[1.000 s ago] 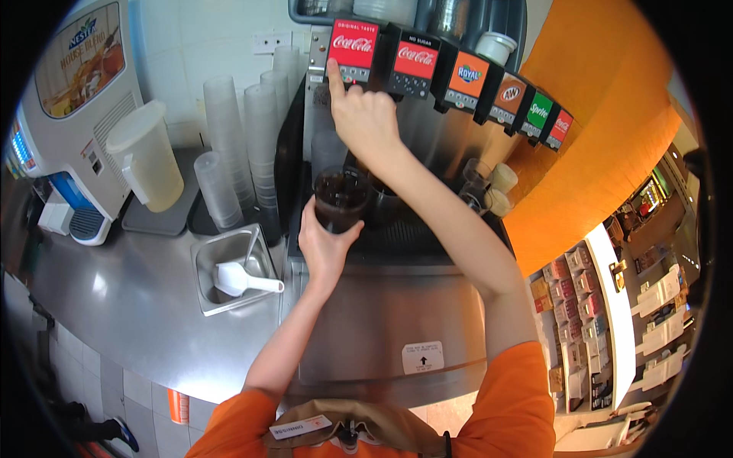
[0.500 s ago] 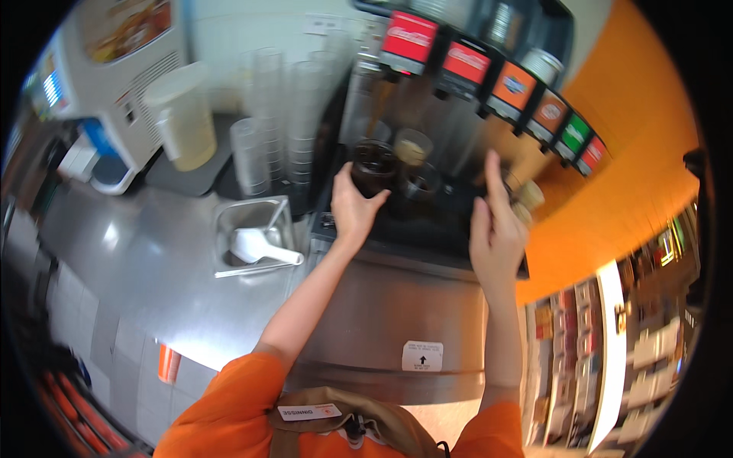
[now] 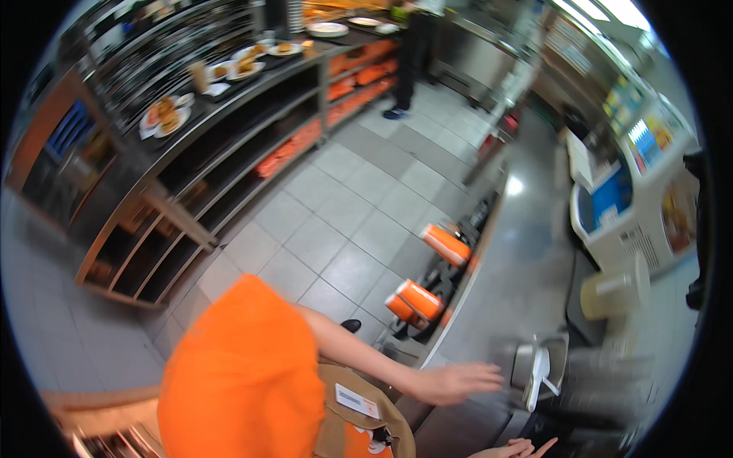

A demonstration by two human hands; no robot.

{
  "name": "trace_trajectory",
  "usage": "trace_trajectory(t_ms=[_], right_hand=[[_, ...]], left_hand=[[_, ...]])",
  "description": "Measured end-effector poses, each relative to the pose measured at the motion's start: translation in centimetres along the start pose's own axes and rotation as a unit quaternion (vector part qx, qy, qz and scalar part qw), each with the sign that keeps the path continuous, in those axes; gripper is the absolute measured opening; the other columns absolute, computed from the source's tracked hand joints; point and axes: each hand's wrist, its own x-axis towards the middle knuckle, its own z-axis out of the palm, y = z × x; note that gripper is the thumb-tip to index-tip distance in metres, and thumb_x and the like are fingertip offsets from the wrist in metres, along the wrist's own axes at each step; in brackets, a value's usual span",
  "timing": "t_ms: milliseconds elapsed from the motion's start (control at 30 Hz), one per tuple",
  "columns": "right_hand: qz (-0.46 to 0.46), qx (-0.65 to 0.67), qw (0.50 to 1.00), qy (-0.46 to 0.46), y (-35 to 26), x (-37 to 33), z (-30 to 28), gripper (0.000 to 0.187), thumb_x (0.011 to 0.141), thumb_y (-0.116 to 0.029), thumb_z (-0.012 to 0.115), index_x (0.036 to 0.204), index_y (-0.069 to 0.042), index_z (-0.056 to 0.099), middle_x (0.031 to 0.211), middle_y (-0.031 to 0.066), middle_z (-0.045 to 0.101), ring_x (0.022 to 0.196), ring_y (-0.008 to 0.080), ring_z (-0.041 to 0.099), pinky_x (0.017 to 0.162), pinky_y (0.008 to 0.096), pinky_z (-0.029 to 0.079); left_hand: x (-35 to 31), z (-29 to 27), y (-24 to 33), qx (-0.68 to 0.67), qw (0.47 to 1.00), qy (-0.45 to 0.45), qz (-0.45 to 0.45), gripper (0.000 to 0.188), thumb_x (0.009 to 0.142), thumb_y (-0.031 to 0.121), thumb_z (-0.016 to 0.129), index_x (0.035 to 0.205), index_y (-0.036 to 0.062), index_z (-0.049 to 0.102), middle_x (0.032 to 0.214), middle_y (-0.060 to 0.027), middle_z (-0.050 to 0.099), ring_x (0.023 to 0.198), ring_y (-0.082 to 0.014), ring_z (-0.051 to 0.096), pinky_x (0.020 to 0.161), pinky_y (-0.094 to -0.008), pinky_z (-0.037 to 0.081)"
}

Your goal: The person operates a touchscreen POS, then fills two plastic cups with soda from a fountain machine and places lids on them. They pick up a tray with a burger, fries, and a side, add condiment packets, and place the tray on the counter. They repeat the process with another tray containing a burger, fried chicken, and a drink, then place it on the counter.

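Observation:
My left hand (image 3: 458,382) reaches over the steel counter, its fingers stretched out and holding nothing, a little blurred. Just beyond its fingertips sits a small square metal pan (image 3: 563,359) with a white plastic scoop (image 3: 538,375) in it. At the bottom edge my right hand (image 3: 521,449) shows only in part, one finger pointing out and nothing visible in its grip. Stacked clear cups (image 3: 611,382) beside the pan are smeared by motion. A lidded pitcher (image 3: 613,296) of pale yellow liquid stands farther along.
A white dispensing machine (image 3: 637,198) stands on the steel counter (image 3: 508,267) at right. Orange cups (image 3: 416,301) stick out below the counter's edge. Across the tiled floor (image 3: 343,198), plates of food (image 3: 166,118) line a shelved counter, and a person (image 3: 412,61) stands at the far end.
My view has swung left, away from the drink dispenser. My left hand has let go of the dark drink cup, and my right hand is now at the lower edge.

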Motion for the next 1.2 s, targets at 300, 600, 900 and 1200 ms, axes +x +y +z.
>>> trace_trajectory(t_ms=[300,600,900,1200], right_hand=[[0.076,0.156,0.906,-0.387,-7.3,-9.4,18.5,0.043,0.086,0.0,0.048,0.128,-0.004,0.052,0.064,-0.0019,0.041,0.056,0.0089,0.037,0.052,0.0245,0.034],[-0.105,-0.303,0.41,-0.854,-1.4,-37.7,30.0,0.039,0.075,-0.031,0.066,0.108,-0.011,0.058,0.088,0.0169,0.066,0.083,0.0291,0.063,0.071,0.0388,0.05],[-0.058,-0.138,0.332,-0.931,-10.3,-38.6,48.8,0.031,0.07,-0.031,0.068,0.092,-0.009,0.065,0.087,0.0175,0.067,0.086,0.0305,0.064,0.072,0.0383,0.05],[-0.358,0.0,0.063,-0.932,-27.4,-36.6,77.8,0.032,0.067,-0.031,0.073,0.084,-0.004,0.07,0.083,0.0117,0.069,0.082,0.0236,0.064,0.073,0.0339,0.05]], left_hand=[[-42.3,-28.4,5.4,0.348,0.528,0.149,-0.76,0.058,0.086,0.044,0.055,0.126,0.0022,0.048,0.129,-0.0195,0.049,0.12,-0.0347,0.045,0.099,-0.0425,0.039],[-60.7,-27.8,9.4,-0.202,0.4,0.366,-0.816,0.063,0.088,0.055,0.047,0.117,0.0001,0.058,0.12,-0.0219,0.057,0.112,-0.0338,0.055,0.093,-0.0392,0.044],[-55.3,-46.0,-1.2,-0.031,0.453,0.468,-0.758,0.049,0.089,0.043,0.056,0.116,0.0025,0.059,0.111,-0.0144,0.063,0.103,-0.0234,0.059,0.087,-0.0321,0.046],[-46.6,-65.0,-15.7,0.069,0.541,0.54,-0.641,0.049,0.087,0.04,0.059,0.121,0.0041,0.055,0.116,-0.0148,0.061,0.106,-0.0269,0.059,0.089,-0.0344,0.046]])
